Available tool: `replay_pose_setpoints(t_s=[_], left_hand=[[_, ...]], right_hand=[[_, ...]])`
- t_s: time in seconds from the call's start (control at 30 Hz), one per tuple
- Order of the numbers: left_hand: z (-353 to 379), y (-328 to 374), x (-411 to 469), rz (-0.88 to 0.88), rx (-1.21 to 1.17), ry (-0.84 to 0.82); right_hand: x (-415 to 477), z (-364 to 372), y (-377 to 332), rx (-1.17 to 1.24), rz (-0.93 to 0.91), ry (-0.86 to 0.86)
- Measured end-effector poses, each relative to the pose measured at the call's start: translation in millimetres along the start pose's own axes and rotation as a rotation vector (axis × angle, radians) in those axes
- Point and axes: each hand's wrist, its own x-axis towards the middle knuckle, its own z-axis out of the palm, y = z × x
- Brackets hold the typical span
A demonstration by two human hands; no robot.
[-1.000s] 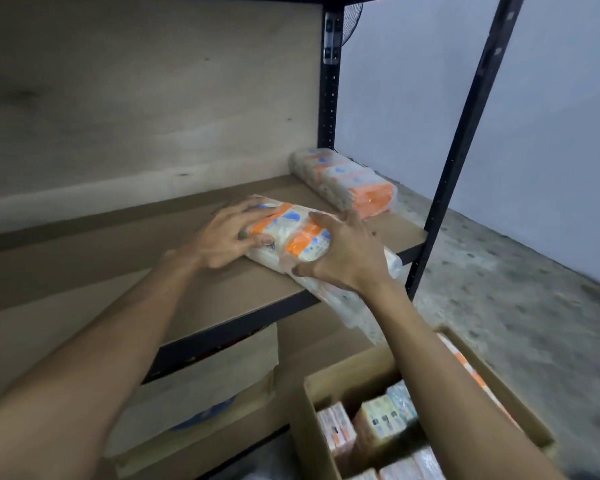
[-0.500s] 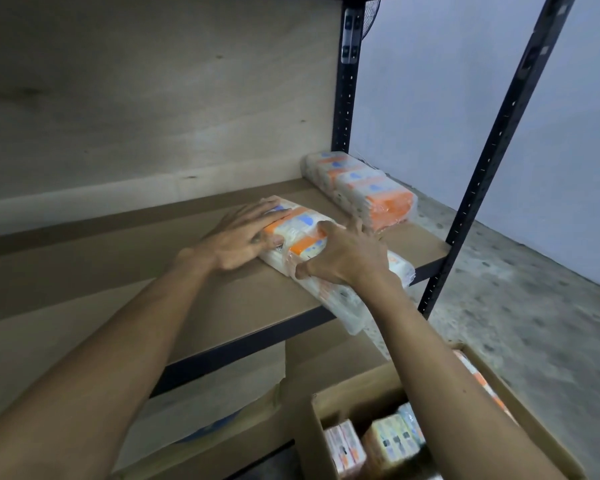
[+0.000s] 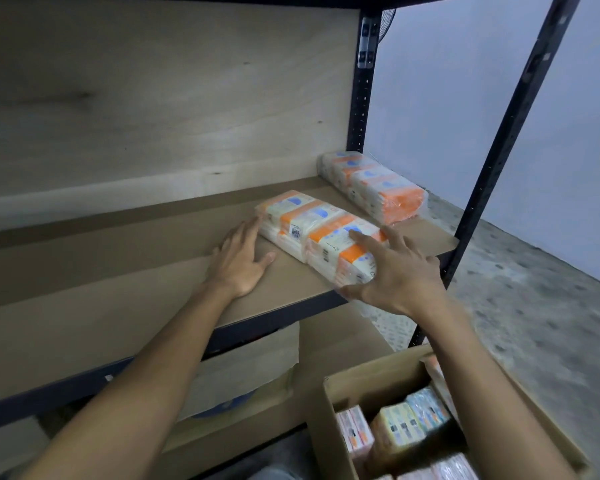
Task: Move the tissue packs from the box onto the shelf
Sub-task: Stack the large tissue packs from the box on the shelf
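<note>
A white and orange tissue pack (image 3: 317, 230) lies flat on the brown shelf board (image 3: 153, 289), its near end close to the front edge. My left hand (image 3: 241, 261) lies flat on the board with straight fingertips touching the pack's left side. My right hand (image 3: 395, 271) is spread, fingers straight, touching the pack's near end. A second tissue pack (image 3: 374, 185) lies at the shelf's back right corner. The cardboard box (image 3: 347, 403) stands on the floor at the bottom right with several more packs (image 3: 402, 431) inside.
Black metal uprights (image 3: 499, 161) (image 3: 361, 98) frame the shelf's right end. A wooden back panel (image 3: 153, 98) closes the rear. Another cardboard box (image 3: 243, 372) sits on the lower level. Speckled concrete floor (image 3: 534, 306) and a pale wall lie to the right.
The pack has slid further onto the shelf and lies flat. Both hands have loosened from gripping it; the left now rests flat on the board, the right is spread at its near end.
</note>
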Motion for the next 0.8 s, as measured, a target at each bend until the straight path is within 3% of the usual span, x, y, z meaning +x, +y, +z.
replay_pose_setpoints(t_s=[0.13,0.4,0.57,0.8], left_hand=[[3,4,-5,-0.033,0.108,-0.110],[3,4,-5,-0.010,0.129,-0.099],[5,4,-3,-0.010,0.130,-0.092],[3,5,-2,-0.019,0.118,-0.094]], right_hand=[[3,12,-5,0.037,0.027,0.135],[36,35,-24,0.079,0.079,0.286],[60,48,-36,0.110,0.127,0.294],[59,62,-22,0.325,-0.029,0.384]])
